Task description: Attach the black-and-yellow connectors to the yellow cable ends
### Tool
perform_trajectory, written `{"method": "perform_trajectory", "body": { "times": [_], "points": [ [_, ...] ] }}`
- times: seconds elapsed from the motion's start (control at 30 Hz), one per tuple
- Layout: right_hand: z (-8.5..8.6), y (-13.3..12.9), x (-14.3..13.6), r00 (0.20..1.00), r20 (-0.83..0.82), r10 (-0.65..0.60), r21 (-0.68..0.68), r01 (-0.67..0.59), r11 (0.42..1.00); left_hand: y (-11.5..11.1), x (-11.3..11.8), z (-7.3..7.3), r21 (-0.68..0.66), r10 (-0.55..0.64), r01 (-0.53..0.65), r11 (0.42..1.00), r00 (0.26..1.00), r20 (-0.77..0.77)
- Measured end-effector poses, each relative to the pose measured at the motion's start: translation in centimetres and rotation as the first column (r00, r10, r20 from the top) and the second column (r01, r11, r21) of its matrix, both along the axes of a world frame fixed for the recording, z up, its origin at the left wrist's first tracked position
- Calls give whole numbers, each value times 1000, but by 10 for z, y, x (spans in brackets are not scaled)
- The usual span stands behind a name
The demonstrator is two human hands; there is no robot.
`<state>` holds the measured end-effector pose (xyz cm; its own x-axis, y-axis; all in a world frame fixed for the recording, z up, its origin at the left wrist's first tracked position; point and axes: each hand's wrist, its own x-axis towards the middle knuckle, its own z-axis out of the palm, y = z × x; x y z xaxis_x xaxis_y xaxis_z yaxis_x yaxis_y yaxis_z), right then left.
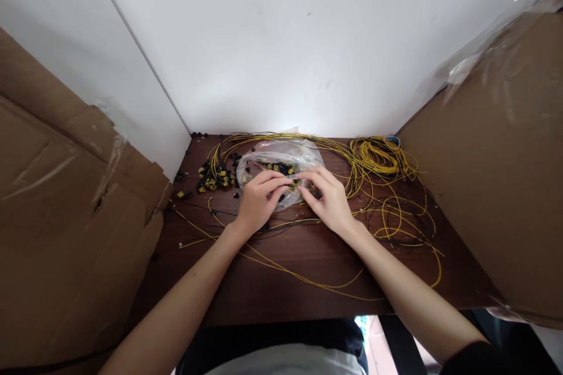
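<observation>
I log 1 small black-and-yellow part (294, 184), over the plastic bag (272, 156), pinched between fingertips of left hand (257, 202) and right hand (332, 200); 1 yellow wire coil (382, 158), rightward.

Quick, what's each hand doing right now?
Left hand: closed, holding a yellow-black part.
Right hand: at the same part; can't tell if it's gripping.

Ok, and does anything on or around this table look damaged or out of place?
Yes. The left cardboard panel has a ragged, torn-looking edge. On the table, loose yellow wires sprawl towards the front edge, untidy next to the coiled bundle at the back right.
</observation>
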<state>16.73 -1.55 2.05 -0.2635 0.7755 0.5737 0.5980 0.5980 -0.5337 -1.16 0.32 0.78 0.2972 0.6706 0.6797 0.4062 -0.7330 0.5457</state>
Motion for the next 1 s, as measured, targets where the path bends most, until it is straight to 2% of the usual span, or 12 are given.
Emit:
{"method": "perform_trajectory", "body": {
  "times": [0.23,0.6,1.0],
  "points": [
    [-1,0,-1,1000,-15,-8,-2,8,1000,0,-1,1,-9,10,-10,1000,1000,-2],
    [2,4,3,962,-158,-224,-95,211,973,-1,-1,2,-38,-21,21,999,1000,-3],
    [2,3,3,978,-90,-187,-113,177,978,-1,-1,2,-28,4,-5,1000,1000,-17]
  ]
}}
